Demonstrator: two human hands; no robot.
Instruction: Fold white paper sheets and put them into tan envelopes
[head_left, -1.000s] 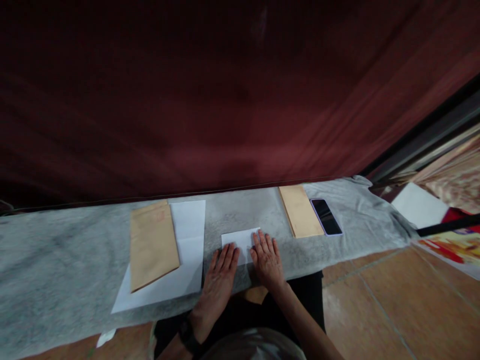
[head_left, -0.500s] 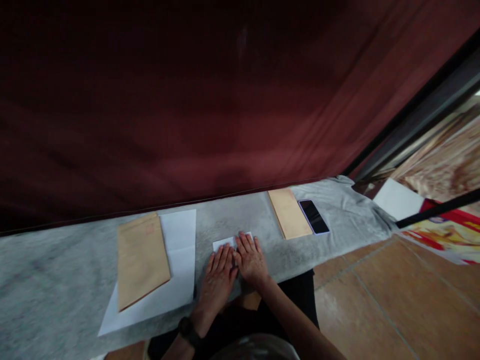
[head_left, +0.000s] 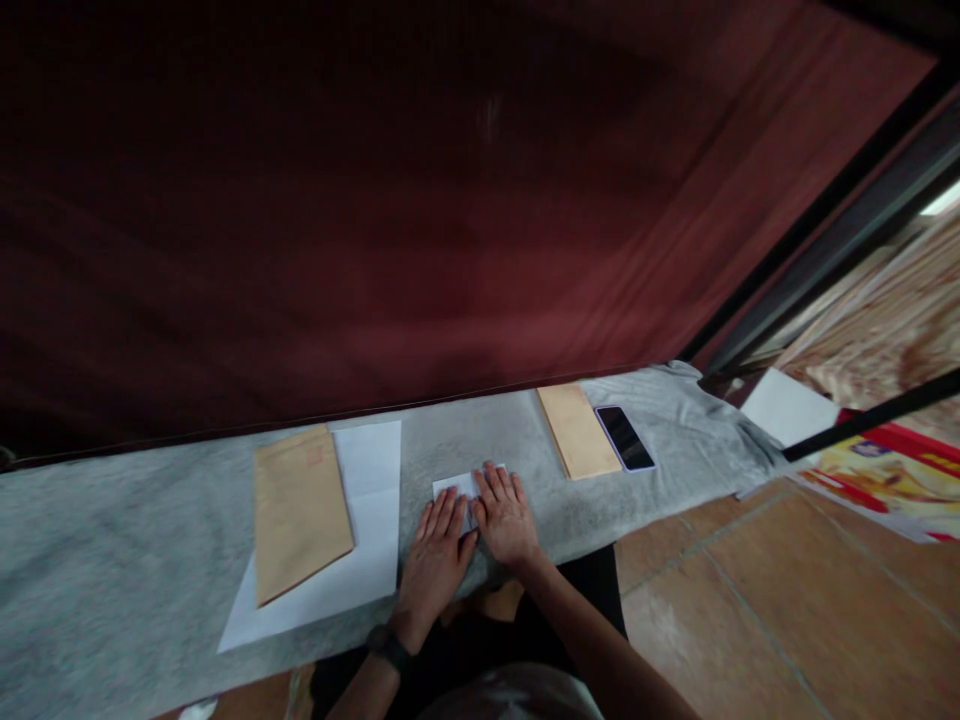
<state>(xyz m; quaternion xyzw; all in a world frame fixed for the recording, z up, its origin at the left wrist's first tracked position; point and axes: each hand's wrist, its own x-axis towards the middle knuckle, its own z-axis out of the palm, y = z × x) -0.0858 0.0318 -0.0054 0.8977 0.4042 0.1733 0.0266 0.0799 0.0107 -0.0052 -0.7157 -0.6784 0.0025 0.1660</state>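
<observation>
A small folded white paper (head_left: pixel 459 486) lies on the grey cloth near the front edge, partly hidden under my hands. My left hand (head_left: pixel 437 555) rests flat over its left part, fingers stretched out and a dark watch on the wrist. Over the right part lies my right hand (head_left: pixel 507 520), palm down, its fingers extended. The thumbs are close together, with a bit of paper showing between the hands. Neither hand grips anything.
To the left, brown envelopes (head_left: pixel 300 515) lie on large white paper sheets (head_left: pixel 379 500). On the right are more tan envelopes (head_left: pixel 579 430) beside a phone (head_left: pixel 625 438). Grey cloth (head_left: pixel 135 560) covers the narrow table, a dark red panel (head_left: pixel 450 250) behind it. Tiled floor (head_left: pixel 720 600) lies right.
The camera view has shifted slightly, so the envelopes and sheets on the left appear a little further right. My hands stay flat on the folded paper, with slightly more of it showing between them.
</observation>
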